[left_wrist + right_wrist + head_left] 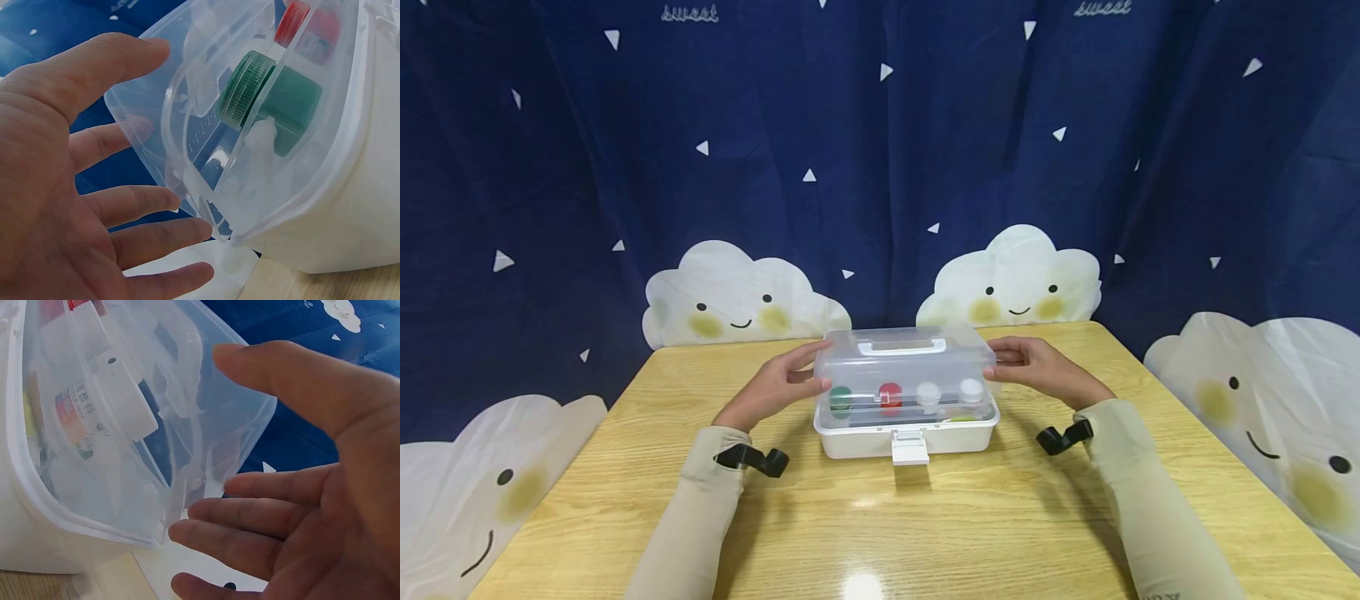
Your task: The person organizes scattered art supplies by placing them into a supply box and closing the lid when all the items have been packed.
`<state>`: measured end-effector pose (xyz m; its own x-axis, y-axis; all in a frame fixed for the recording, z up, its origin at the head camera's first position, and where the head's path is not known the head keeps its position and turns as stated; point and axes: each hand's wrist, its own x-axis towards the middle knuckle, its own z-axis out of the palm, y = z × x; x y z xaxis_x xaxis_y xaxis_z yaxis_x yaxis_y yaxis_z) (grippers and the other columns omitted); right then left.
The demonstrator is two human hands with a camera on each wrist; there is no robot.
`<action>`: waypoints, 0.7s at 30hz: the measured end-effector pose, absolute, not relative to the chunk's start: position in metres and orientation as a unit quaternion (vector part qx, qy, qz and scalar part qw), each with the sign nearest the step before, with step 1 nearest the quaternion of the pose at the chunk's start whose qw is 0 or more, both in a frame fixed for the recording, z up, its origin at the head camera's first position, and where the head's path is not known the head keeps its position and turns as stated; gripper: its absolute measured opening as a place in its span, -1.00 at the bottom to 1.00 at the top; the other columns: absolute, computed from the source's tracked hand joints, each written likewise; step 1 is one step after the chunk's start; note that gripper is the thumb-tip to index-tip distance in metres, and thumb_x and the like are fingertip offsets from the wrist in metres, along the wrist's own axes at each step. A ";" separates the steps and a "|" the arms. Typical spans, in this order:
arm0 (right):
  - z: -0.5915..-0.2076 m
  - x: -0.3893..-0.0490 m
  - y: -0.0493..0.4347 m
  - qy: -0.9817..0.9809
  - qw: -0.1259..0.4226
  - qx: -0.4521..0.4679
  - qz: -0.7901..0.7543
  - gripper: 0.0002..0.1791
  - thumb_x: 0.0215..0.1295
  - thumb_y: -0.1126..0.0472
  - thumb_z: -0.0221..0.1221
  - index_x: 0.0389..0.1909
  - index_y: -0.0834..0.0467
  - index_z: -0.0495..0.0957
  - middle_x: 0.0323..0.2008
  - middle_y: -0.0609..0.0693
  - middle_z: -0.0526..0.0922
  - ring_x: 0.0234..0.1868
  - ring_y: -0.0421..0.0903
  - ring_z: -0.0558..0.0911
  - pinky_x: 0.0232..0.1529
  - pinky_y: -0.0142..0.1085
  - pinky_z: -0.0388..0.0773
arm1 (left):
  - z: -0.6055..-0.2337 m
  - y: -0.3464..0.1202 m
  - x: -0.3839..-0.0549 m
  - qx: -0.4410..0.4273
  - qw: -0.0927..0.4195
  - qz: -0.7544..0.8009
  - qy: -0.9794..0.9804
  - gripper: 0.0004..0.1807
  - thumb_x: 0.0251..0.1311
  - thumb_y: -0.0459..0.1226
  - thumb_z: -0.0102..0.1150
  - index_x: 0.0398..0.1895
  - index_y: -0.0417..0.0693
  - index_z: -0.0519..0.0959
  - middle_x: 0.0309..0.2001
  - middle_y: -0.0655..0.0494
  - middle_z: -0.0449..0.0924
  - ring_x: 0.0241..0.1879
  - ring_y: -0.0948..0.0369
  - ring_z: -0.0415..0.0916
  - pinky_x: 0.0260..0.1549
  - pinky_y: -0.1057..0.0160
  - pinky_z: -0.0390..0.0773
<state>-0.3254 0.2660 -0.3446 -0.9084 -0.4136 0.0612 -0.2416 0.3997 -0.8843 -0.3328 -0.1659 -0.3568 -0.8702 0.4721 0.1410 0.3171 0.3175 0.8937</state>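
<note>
A white storage box (865, 444) with a clear lid (902, 367) stands on the table. The lid is tilted partly up, and a white handle (904, 347) lies on its top. In front, the white latch (910, 448) hangs unfastened. My left hand (772, 389) is at the lid's left end, thumb and fingertips at its side, fingers fairly straight. At the right end is my right hand (1041, 367), spread the same way. Inside stand a green jar (290, 103), a red-capped jar (294, 24) and white-capped jars (125, 403), seen through the clear plastic.
The box rests on a wooden table (865, 525), toward its far edge. Right behind the table hangs a dark blue curtain (775, 125) with white clouds and triangles. A black wrist mount (752, 458) sits on the left sleeve, another mount (1063, 436) on the right.
</note>
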 end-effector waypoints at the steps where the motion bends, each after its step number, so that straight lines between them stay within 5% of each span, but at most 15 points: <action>1: -0.345 -0.325 0.266 0.829 0.085 -0.200 -0.516 -0.25 0.20 0.03 0.29 0.36 0.17 0.26 0.19 0.16 0.51 0.20 0.04 0.50 0.12 -0.10 0.47 | -0.357 -0.166 -0.333 0.241 0.075 0.528 0.811 -0.25 0.10 -0.01 0.33 0.39 0.36 0.27 0.40 0.21 0.23 0.26 0.06 0.37 0.12 0.02 0.43; 9: -0.343 -0.322 0.266 0.828 0.088 -0.221 -0.508 -0.25 0.17 0.05 0.32 0.40 -0.11 0.26 0.28 0.09 0.43 0.26 0.04 0.44 0.13 -0.06 0.46 | -0.358 -0.169 -0.334 0.239 0.084 0.515 0.819 -0.24 0.05 0.00 0.38 0.36 0.41 0.30 0.36 0.16 0.31 0.23 -0.01 0.40 0.08 -0.01 0.45; 21: -0.345 -0.322 0.269 0.834 0.093 -0.226 -0.494 -0.33 0.14 0.05 0.34 0.31 -0.12 0.39 0.26 0.07 0.46 0.27 0.04 0.43 0.10 -0.12 0.49 | -0.353 -0.169 -0.329 0.231 0.090 0.505 0.826 -0.23 -0.05 -0.02 0.45 0.30 0.37 0.36 0.33 0.14 0.35 0.22 0.01 0.41 0.04 0.01 0.49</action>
<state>-0.3222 0.2689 -0.3451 -0.8801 -0.4697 0.0687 -0.2860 0.4092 -0.8664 -0.3291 -0.1691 -0.3531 -0.8770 0.4729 0.0854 0.2915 0.3821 0.8769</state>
